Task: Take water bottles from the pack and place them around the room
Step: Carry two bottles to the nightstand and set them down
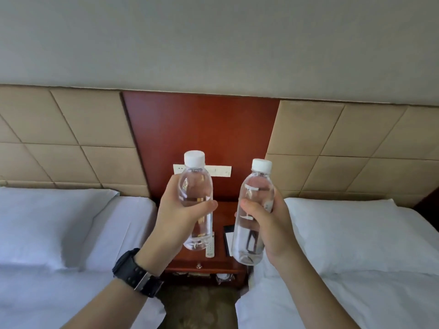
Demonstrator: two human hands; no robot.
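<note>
Each of my hands holds one clear water bottle with a white cap, upright in the air above the nightstand. My left hand [177, 218], with a black watch on its wrist, grips the left bottle [195, 186] around its middle. My right hand [268, 224] grips the right bottle [253, 193] around its middle, slightly lower and tilted a little. The bottle pack is not in view.
A red-brown wooden nightstand [223, 263] stands between two white beds [59, 233] [356, 245], with a white remote [210, 249], a dark phone-like item and paper [228, 236] on top. A socket strip [219, 171] sits on the wood panel behind. Patterned carpet [199, 307] lies below.
</note>
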